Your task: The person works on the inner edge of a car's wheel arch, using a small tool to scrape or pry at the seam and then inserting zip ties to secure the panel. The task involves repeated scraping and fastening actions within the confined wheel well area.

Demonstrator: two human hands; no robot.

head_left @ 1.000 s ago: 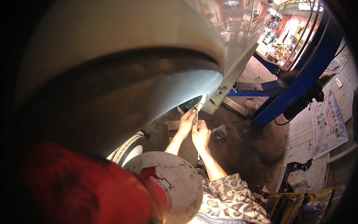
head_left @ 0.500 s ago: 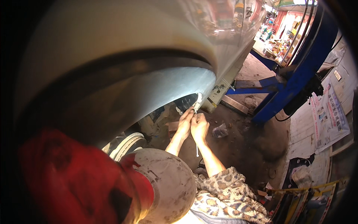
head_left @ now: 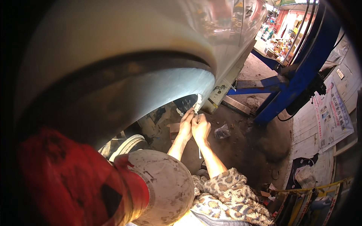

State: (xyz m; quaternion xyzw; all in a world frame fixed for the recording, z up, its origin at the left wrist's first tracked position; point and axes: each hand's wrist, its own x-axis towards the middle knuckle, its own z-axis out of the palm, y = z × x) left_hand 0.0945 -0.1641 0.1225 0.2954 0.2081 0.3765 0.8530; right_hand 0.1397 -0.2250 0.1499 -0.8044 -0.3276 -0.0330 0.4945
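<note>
Under the rim of a light-coloured car's wheel arch [head_left: 166,88], my two hands meet close together. My left hand [head_left: 186,124] is closed, its fingertips pinched at the lower end of a ragged white edge [head_left: 197,102]; what lies between them is too small to make out. Just to the right, my right hand [head_left: 201,128] is closed in a fist touching the left fingers. From beneath it hangs the tail of a thin white strip [head_left: 200,152], resembling a cable tie. Its upper part is hidden by the fingers.
A grey, stained round disc [head_left: 162,186] and a red cloth-like cover [head_left: 68,177] fill the lower left foreground. A blue lift post [head_left: 301,71] with its arm stands at right. A clear plastic bag [head_left: 222,132] lies on the dirty floor. Pale rounded rims [head_left: 128,147] sit beyond the disc.
The whole view has shifted slightly, so car and hands sit a little further left. Both hands keep the same closed grip close together, and the thin white strip still hangs down.
</note>
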